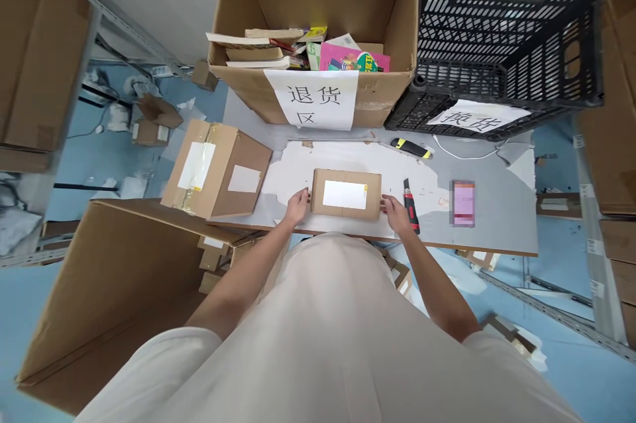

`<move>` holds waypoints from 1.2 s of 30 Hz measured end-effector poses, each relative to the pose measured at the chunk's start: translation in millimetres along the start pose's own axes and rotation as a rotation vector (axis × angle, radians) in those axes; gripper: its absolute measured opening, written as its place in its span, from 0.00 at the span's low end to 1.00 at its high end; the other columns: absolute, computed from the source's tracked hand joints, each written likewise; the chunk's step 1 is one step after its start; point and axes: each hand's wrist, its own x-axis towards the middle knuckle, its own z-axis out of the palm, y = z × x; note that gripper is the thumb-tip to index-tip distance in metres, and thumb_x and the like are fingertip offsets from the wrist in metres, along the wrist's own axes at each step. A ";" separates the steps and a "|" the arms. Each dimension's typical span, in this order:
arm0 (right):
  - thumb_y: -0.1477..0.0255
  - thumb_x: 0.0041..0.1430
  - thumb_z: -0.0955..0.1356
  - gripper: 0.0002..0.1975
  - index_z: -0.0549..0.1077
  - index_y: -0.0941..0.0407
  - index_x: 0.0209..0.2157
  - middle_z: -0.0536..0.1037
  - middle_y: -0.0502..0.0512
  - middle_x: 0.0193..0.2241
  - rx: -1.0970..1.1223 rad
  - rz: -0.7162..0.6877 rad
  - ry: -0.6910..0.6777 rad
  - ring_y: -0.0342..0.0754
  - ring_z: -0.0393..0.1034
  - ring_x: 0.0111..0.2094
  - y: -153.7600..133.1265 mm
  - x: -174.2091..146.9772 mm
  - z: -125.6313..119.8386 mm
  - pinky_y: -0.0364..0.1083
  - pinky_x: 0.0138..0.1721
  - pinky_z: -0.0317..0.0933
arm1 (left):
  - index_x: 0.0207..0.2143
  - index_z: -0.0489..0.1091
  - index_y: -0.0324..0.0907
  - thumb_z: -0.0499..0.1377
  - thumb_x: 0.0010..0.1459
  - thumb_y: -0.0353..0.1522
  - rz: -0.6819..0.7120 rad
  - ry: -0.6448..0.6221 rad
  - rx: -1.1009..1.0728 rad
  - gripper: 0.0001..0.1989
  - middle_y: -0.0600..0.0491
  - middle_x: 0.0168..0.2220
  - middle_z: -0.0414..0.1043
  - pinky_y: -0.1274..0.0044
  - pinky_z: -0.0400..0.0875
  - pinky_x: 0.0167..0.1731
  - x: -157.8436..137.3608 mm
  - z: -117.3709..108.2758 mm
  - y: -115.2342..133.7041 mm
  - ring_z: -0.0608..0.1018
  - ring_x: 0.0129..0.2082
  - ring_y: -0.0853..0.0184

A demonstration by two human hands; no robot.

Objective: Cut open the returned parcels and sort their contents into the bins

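Note:
A small flat cardboard box (318, 201) with a white label (345, 195) on top is between my two hands at the table's front edge. My left hand (298, 205) grips its left end, fingers bent against the side. At the opposite end, my right hand (394, 213) holds the box with thumb and fingers at the edge. Just right of that hand lies a red and black utility knife (410, 207). Further back is a yellow and black cutter (411, 148). The undersides of the fingers are partly hidden by the box.
A large carton (238, 88) of books stands behind, beside a black plastic crate (497, 88). A taped carton (223, 174) sits on the table (501, 237) at left. A blurred pink rectangle (463, 203) lies right. A big open carton (124, 277) stands lower left.

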 end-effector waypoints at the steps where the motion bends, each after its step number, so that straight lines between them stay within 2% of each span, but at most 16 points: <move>1: 0.64 0.62 0.57 0.20 0.69 0.55 0.51 0.78 0.60 0.44 0.015 -0.015 0.012 0.50 0.76 0.39 9.9 -4.3 -1.9 0.54 0.47 0.67 | 0.52 0.69 0.36 0.48 0.63 0.37 -0.001 -0.013 0.012 0.21 0.43 0.44 0.75 0.69 0.71 0.45 -3.7 -3.5 -7.1 0.78 0.38 0.63; 4: 0.69 0.57 0.62 0.23 0.66 0.56 0.55 0.75 0.64 0.49 -0.028 -0.085 0.010 0.53 0.75 0.45 33.9 -19.9 -3.2 0.56 0.49 0.66 | 0.56 0.65 0.35 0.57 0.54 0.32 0.011 -0.080 0.076 0.26 0.41 0.50 0.72 0.67 0.71 0.47 -14.9 -12.0 -24.9 0.78 0.43 0.60; 7: 0.71 0.52 0.66 0.31 0.61 0.54 0.59 0.69 0.63 0.56 -0.062 -0.142 -0.060 0.56 0.69 0.54 40.5 -31.9 5.9 0.57 0.53 0.64 | 0.59 0.61 0.37 0.62 0.49 0.33 0.068 -0.167 0.108 0.33 0.40 0.55 0.68 0.66 0.71 0.47 -22.2 -10.5 -32.1 0.75 0.50 0.56; 9: 0.71 0.51 0.67 0.32 0.60 0.54 0.60 0.70 0.62 0.56 -0.067 -0.143 -0.093 0.56 0.68 0.55 34.9 -34.4 16.8 0.57 0.54 0.63 | 0.59 0.61 0.38 0.60 0.52 0.35 0.123 -0.210 0.108 0.31 0.41 0.55 0.68 0.65 0.71 0.48 -24.8 -3.2 -31.7 0.74 0.51 0.55; 12: 0.72 0.53 0.66 0.29 0.61 0.56 0.58 0.74 0.61 0.50 -0.088 -0.068 -0.064 0.55 0.71 0.49 19.9 -32.2 31.9 0.56 0.51 0.65 | 0.55 0.66 0.38 0.53 0.58 0.36 0.165 -0.235 0.062 0.23 0.44 0.48 0.74 0.65 0.70 0.48 -28.4 9.1 -27.4 0.75 0.48 0.58; 15: 0.69 0.56 0.64 0.24 0.64 0.57 0.54 0.77 0.61 0.45 -0.111 -0.025 -0.017 0.54 0.73 0.43 4.1 -30.0 34.1 0.54 0.46 0.67 | 0.50 0.69 0.38 0.51 0.60 0.38 0.174 -0.201 0.034 0.20 0.45 0.45 0.74 0.68 0.72 0.45 -32.1 10.6 -19.9 0.75 0.46 0.60; 19: 0.64 0.60 0.61 0.20 0.66 0.58 0.51 0.75 0.63 0.44 -0.152 -0.164 0.010 0.53 0.71 0.42 -22.5 -26.8 15.7 0.51 0.44 0.66 | 0.46 0.70 0.38 0.50 0.61 0.41 0.212 -0.144 0.088 0.19 0.44 0.43 0.73 0.72 0.71 0.40 -31.5 -5.8 4.0 0.75 0.42 0.62; 21: 0.62 0.62 0.59 0.19 0.67 0.59 0.47 0.74 0.63 0.42 -0.239 -0.205 0.034 0.54 0.70 0.42 -39.7 -21.9 4.9 0.51 0.43 0.64 | 0.43 0.70 0.38 0.47 0.63 0.41 0.241 -0.060 0.165 0.19 0.44 0.40 0.73 0.72 0.69 0.40 -28.2 -13.2 21.7 0.75 0.40 0.61; 24: 0.61 0.64 0.55 0.19 0.69 0.58 0.41 0.75 0.63 0.38 -0.384 -0.167 0.052 0.55 0.69 0.40 -63.9 -11.0 -4.2 0.51 0.41 0.62 | 0.34 0.70 0.39 0.43 0.65 0.42 0.214 0.066 0.263 0.21 0.45 0.33 0.73 0.72 0.66 0.38 -21.1 -15.2 46.6 0.74 0.35 0.61; 26: 0.60 0.65 0.53 0.20 0.69 0.57 0.37 0.75 0.63 0.35 -0.431 -0.103 0.048 0.55 0.69 0.38 -73.9 -3.9 -5.4 0.49 0.39 0.60 | 0.31 0.69 0.40 0.43 0.65 0.42 0.162 0.076 0.273 0.21 0.47 0.29 0.72 0.73 0.64 0.34 -16.2 -11.9 57.5 0.74 0.32 0.62; 29: 0.57 0.65 0.54 0.22 0.69 0.57 0.36 0.76 0.63 0.35 -0.400 -0.041 0.039 0.54 0.69 0.36 -77.8 2.5 -4.5 0.48 0.37 0.59 | 0.30 0.68 0.41 0.45 0.64 0.43 0.115 0.067 0.242 0.20 0.49 0.27 0.72 0.74 0.63 0.31 -10.7 -6.7 64.4 0.72 0.29 0.63; 33: 0.55 0.64 0.55 0.23 0.69 0.57 0.42 0.77 0.61 0.38 -0.271 -0.009 0.022 0.53 0.70 0.38 -69.7 3.7 -5.3 0.48 0.39 0.62 | 0.32 0.70 0.41 0.45 0.64 0.44 0.082 0.069 0.174 0.20 0.49 0.29 0.73 0.74 0.65 0.33 -8.7 -6.7 61.4 0.73 0.30 0.64; 36: 0.56 0.65 0.53 0.24 0.70 0.56 0.46 0.77 0.59 0.43 -0.138 -0.046 0.007 0.51 0.71 0.42 -56.4 3.3 -6.7 0.49 0.44 0.64 | 0.39 0.72 0.39 0.43 0.64 0.41 0.094 0.044 0.086 0.22 0.46 0.37 0.76 0.72 0.68 0.39 -11.5 -8.2 49.1 0.75 0.38 0.62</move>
